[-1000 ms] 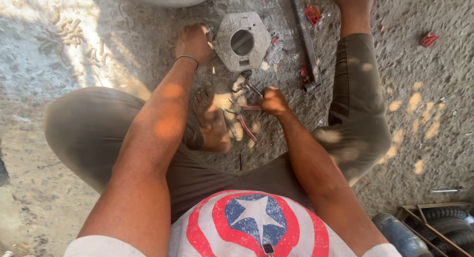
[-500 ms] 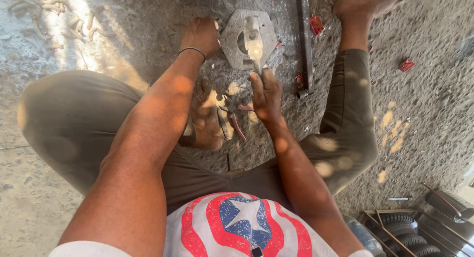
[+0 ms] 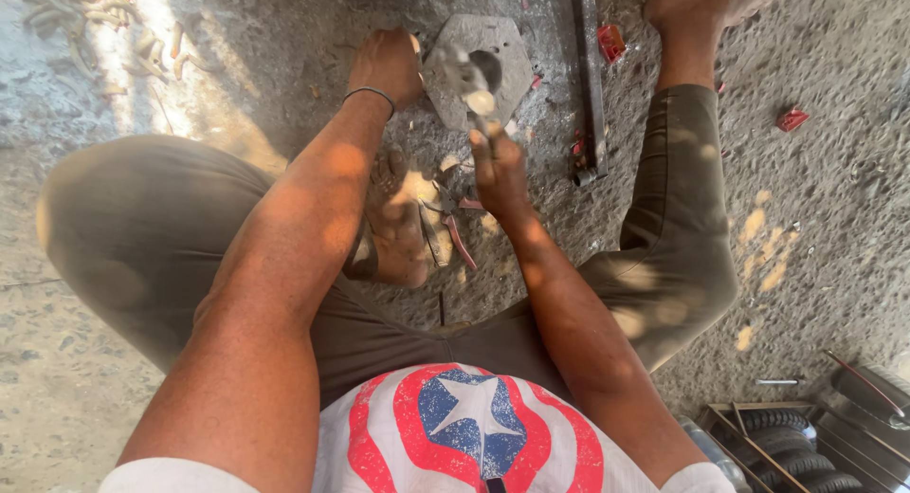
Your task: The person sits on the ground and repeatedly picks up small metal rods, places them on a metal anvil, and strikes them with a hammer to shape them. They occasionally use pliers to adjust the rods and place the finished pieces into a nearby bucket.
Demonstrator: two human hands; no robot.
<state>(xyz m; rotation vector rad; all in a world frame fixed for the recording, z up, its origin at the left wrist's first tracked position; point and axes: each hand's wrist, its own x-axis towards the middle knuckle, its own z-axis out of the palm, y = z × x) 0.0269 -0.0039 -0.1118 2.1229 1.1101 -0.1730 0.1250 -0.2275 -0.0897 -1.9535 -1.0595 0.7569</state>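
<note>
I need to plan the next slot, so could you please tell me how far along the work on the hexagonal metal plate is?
Done: the hexagonal metal plate lies flat on the ground, steadied at its edge by the left hand. In hand: the right hand holds a hammer, its head blurred over the plate's centre hole. Left: the pliers lie unused by the foot, and whether anything sits in the hole cannot be told.

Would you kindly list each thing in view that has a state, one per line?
Left hand: resting on the edge of the grey hexagonal metal plate, which lies flat on the ground.
Right hand: closed around a hammer, head raised over the plate, blurred.
Pliers: lying on the ground, untouched.
Long metal bar: lying flat beside the plate.
</note>
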